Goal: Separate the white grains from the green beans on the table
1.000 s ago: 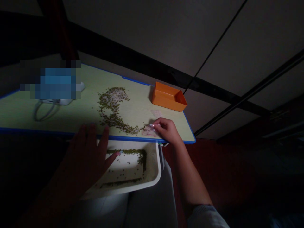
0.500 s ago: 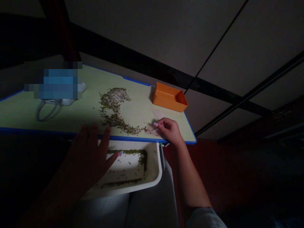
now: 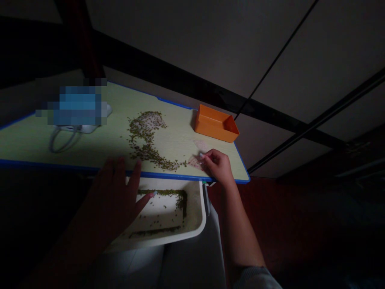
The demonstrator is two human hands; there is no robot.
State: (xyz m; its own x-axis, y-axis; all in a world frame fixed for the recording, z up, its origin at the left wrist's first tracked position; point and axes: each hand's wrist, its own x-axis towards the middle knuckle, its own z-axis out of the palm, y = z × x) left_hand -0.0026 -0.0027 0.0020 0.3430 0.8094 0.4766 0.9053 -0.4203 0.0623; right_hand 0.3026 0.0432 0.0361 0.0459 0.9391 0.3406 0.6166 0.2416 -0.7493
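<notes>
My right hand (image 3: 219, 163) is low over the right end of the table (image 3: 177, 136), thumb and forefinger pinched together. Whatever may be between the fingertips is too small to make out. Just left of it lies a thin patch of pale reddish grains (image 3: 195, 161), and a fainter patch (image 3: 201, 144) sits behind. A curved spread of small green beans mixed with pale grains (image 3: 147, 154) covers the middle. My left hand (image 3: 116, 188) rests at the table's front edge, dark in shadow, fingers spread. Its thumb reaches over a white tub (image 3: 192, 230) holding green beans along its inner edges.
An orange open box (image 3: 214, 130) stands at the back right of the table. Towards the left is a device with a looped grey cable (image 3: 61, 142), partly pixelated. Cabinet panels (image 3: 270, 120) rise behind the table. The tub sits below the blue table edge.
My right hand has shifted slightly to the right, still pinched. The left hand stays spread in its place. The whole view has drifted a little.
</notes>
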